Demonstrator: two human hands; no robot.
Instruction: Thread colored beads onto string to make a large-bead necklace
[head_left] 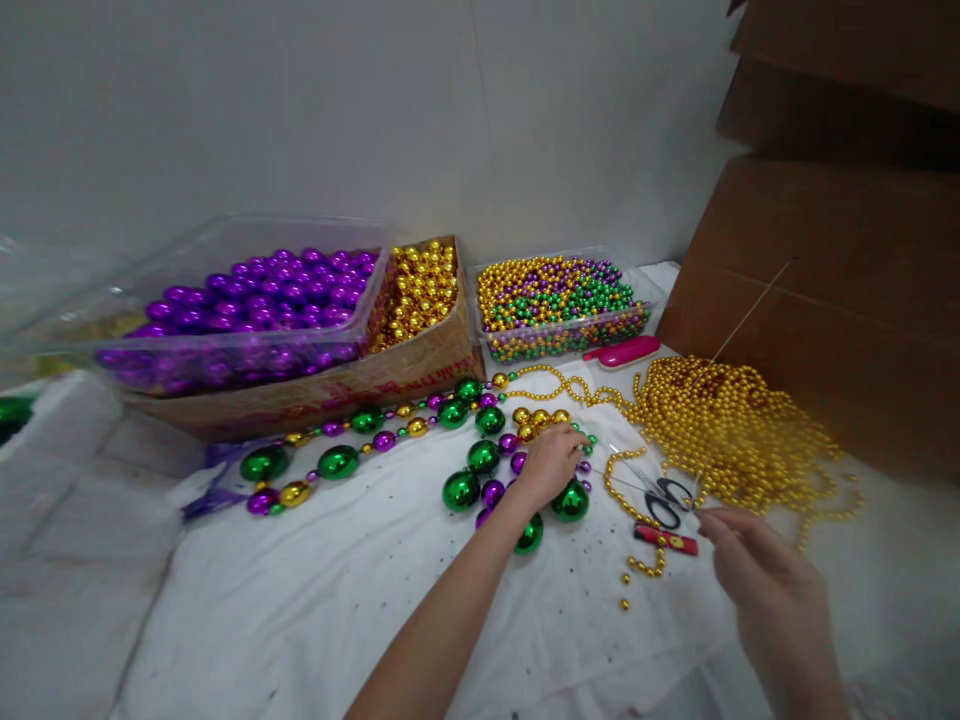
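Note:
My left hand (553,464) reaches into a cluster of loose beads, its fingers bent and pinched at small green beads (591,440). Around it lie large green balls (483,457), purple balls (493,493) and gold balls (527,431). On the right, my right hand (765,575) is closed in a pinch, slightly blurred; what sits between its fingertips is too thin to make out. Just beyond those fingertips are black-handled scissors (663,506) and a red lighter (666,540). A thin straight wire or needle (754,308) slants up above the gold bead strands (712,410).
A clear tub of purple balls (262,300) and gold balls (424,285) share a cardboard box (390,375) at the back. Beside it stands a clear tub of mixed beads (559,300), with a pink case (628,351) in front. A strung garland (337,461) lies left; cardboard boxes (832,300) stand right.

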